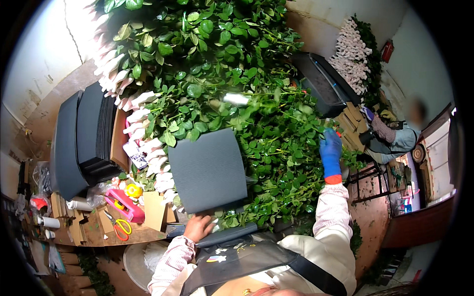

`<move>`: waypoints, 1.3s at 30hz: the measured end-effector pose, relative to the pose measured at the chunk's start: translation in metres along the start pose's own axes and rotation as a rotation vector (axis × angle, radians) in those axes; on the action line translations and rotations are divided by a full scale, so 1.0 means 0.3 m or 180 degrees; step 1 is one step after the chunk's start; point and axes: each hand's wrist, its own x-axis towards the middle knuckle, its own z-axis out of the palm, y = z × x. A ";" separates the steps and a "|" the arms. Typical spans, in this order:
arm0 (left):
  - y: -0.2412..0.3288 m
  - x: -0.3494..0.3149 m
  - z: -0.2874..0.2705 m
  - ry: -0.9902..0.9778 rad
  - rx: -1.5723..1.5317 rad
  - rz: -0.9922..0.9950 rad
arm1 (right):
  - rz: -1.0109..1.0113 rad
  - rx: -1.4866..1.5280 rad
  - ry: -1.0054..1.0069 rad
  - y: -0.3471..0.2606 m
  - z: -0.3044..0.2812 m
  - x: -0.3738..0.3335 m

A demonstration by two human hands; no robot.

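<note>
Bare left hand is resting at 7 o'clock in view, just below the lower edge of the grey ribbed rectangular sheet; can't tell how far its grip is opening or holding. Sheet is lying over green leafy stems. Blue-gloved right hand is reaching among stems at 3 o'clock; can't tell its grip opening or hold. Red-and-yellow-handled scissors are lying at the left hand's 9 o'clock on the brown tabletop.

Leaves filled frame's upper centre; sheet lay at centre, leaves above and right. Scissors lay lower left, below dispenser; stack stood left, above both.
</note>
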 end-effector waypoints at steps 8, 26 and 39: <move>-0.058 -0.009 0.028 -0.0063 -0.0638 -0.0250 | 0.0076 0.2820 -0.1314 -0.008 -0.093 -0.274; -0.029 -0.029 0.052 0.0208 -0.0998 -0.1336 | -0.1340 -0.0011 -0.2184 -0.244 0.107 -0.567; -0.056 -0.046 0.070 0.0319 -0.0743 -0.1237 | -0.1333 0.1495 -0.0418 -0.741 0.238 0.125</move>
